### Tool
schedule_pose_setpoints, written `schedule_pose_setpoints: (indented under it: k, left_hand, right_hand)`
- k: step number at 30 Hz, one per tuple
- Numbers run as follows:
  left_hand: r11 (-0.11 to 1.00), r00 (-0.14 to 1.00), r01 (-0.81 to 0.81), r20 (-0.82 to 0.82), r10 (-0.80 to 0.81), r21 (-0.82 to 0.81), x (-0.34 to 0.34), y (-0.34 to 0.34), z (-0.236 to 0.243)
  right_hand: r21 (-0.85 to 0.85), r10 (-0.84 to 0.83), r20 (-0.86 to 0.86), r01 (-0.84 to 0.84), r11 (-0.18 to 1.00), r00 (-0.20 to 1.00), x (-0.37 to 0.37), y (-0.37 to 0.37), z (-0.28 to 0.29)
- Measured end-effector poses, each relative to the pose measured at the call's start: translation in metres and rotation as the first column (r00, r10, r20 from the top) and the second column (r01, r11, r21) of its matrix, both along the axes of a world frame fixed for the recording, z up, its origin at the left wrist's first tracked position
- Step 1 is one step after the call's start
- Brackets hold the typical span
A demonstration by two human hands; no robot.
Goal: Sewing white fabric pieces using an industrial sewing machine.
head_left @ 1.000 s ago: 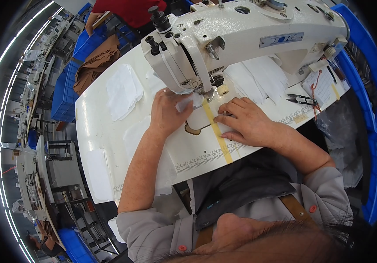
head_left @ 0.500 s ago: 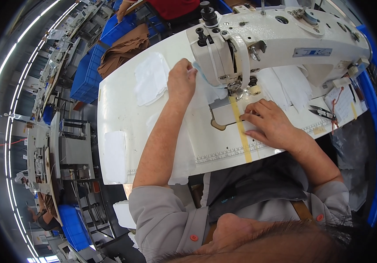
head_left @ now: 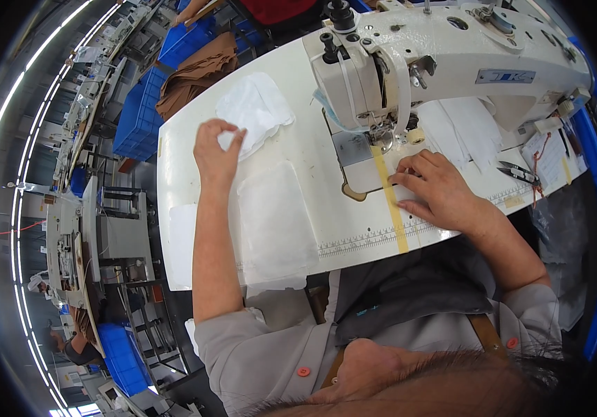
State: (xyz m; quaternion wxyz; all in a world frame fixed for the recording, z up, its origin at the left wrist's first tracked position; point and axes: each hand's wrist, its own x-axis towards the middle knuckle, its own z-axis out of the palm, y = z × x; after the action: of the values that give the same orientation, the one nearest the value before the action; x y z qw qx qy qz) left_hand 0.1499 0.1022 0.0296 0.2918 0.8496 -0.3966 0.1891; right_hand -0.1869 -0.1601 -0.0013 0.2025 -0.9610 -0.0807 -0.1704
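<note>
My left hand (head_left: 216,154) is at the near left edge of a small pile of white fabric pieces (head_left: 260,104). Its thumb and forefinger pinch the edge of the wrinkled top piece. Loosely bent, my right hand (head_left: 437,191) rests on the machine bed beside a yellow tape strip (head_left: 390,187), fingers and thumb apart with nothing between them. Just beyond it is the presser foot (head_left: 383,135) of a white sewing machine (head_left: 451,55). A light blue strip (head_left: 330,111) hangs by the machine head. A larger sheer white piece (head_left: 277,222) lies near my left forearm, overhanging the table edge.
More white pieces (head_left: 458,132) lie under the machine arm. Thread snips (head_left: 519,172) and a paper sheet (head_left: 549,156) are at the right. Blue crates (head_left: 135,111) and brown cut pieces (head_left: 198,76) stand beyond the table's left side.
My left hand has moved left from beside the needle area to the white pile, bringing a white piece onto it. My right hand has stayed by the yellow tape.
</note>
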Motion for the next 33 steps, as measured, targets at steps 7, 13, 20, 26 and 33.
schedule_pose_setpoints:
  k: [7,13,20,26,33]
  left_hand:
    - [0.975,0.886,0.168,-0.456,-0.084,0.148,-0.149,0.054,-0.008]
    - [0.98,0.937,0.145,-0.338,-0.092,0.134,-0.167,0.055,-0.022]
    - [0.98,0.945,0.169,-0.264,-0.191,-0.104,-0.179,0.06,-0.009]
    - [0.973,0.965,0.173,-0.223,-0.137,0.152,-0.197,0.073,-0.022]
    - [0.849,0.664,-0.295,-0.733,-0.148,-0.439,-0.113,0.092,-0.002]
  right_hand:
    - [-0.067,0.073,0.063,-0.069,0.995,0.995,0.007,0.011,-0.003]
    - [-0.019,0.179,0.057,-0.178,0.984,0.982,0.006,0.053,0.01]
    - [0.011,0.302,0.124,-0.305,0.952,0.945,0.018,0.108,-0.008]
    - [0.051,0.297,0.093,-0.303,0.952,0.95,0.02,0.109,-0.007]
    - [0.078,0.286,0.123,-0.297,0.952,0.95,0.015,0.103,-0.005]
